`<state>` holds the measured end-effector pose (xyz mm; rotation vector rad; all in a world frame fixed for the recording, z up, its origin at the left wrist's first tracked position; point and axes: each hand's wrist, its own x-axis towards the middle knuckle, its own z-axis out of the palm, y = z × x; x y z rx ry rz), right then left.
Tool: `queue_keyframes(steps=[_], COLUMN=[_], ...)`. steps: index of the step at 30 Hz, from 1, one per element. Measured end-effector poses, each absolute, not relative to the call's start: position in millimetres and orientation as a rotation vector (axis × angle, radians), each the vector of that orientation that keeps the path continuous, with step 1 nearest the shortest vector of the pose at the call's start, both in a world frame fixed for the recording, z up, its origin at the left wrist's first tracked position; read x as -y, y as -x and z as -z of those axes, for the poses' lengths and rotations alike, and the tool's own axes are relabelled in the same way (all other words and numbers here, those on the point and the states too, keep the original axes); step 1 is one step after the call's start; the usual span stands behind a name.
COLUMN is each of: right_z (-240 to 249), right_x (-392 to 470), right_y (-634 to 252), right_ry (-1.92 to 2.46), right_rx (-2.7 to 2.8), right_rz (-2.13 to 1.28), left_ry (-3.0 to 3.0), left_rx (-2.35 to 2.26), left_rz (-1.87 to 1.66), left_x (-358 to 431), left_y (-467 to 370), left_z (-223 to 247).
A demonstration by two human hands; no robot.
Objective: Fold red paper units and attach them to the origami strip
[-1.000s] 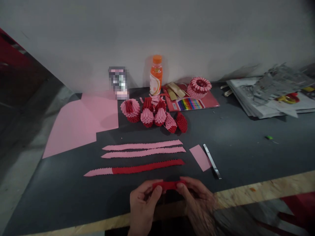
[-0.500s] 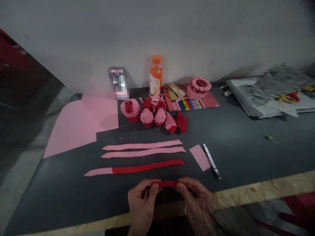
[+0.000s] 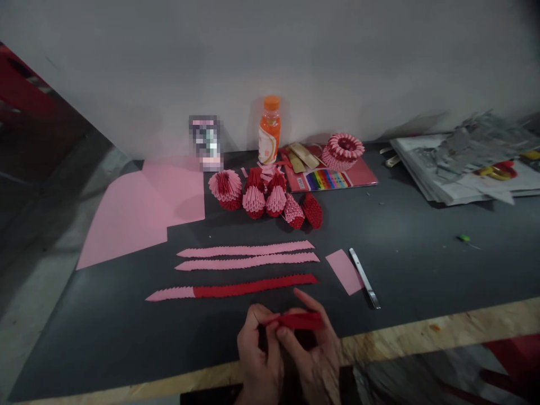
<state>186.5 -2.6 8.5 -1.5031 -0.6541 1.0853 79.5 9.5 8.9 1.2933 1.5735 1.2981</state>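
Note:
A small folded strip of red paper (image 3: 302, 321) is held between my two hands above the table's front edge. My left hand (image 3: 260, 347) pinches its left end between thumb and fingers. Beside it, my right hand (image 3: 314, 343) grips the strip from below with the thumb, its index finger raised. Beyond the hands lies a chain of folded paper, pink at the left and red (image 3: 253, 287) at the right. Two pink chains (image 3: 247, 262) lie behind it. To the right, a pink paper rectangle (image 3: 343, 271) touches a metal blade-like tool (image 3: 365, 278).
Pink sheets (image 3: 139, 205) lie at the left. Folded paper pieces (image 3: 254, 197), an orange bottle (image 3: 269, 132), a phone-like pixelated object (image 3: 206, 143) and a red packet (image 3: 358, 176) with a pink ring-shaped piece (image 3: 343, 152) stand behind. Papers (image 3: 447, 188) lie at the right.
My hands have come closer together. My right hand has moved left along the red strip and raised its index finger; the strip now points right, past my right thumb.

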Motion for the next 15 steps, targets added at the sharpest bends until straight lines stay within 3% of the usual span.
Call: queue_keyframes(steps=[8, 15], right_z=[-9.2, -1.5], right_x=[2.1, -0.2], right_y=[-187.7, -225.7], right_ry=[1.386, 1.451], right_rx=[0.439, 0.361], right_rz=[-1.147, -0.637], left_ry=[-1.258, -1.076], left_rx=[-1.512, -1.667], left_rz=[-1.296, -1.341], left_x=[-2.0, -6.5], left_y=[-67.5, -55.7], left_z=[-12.1, -14.1])
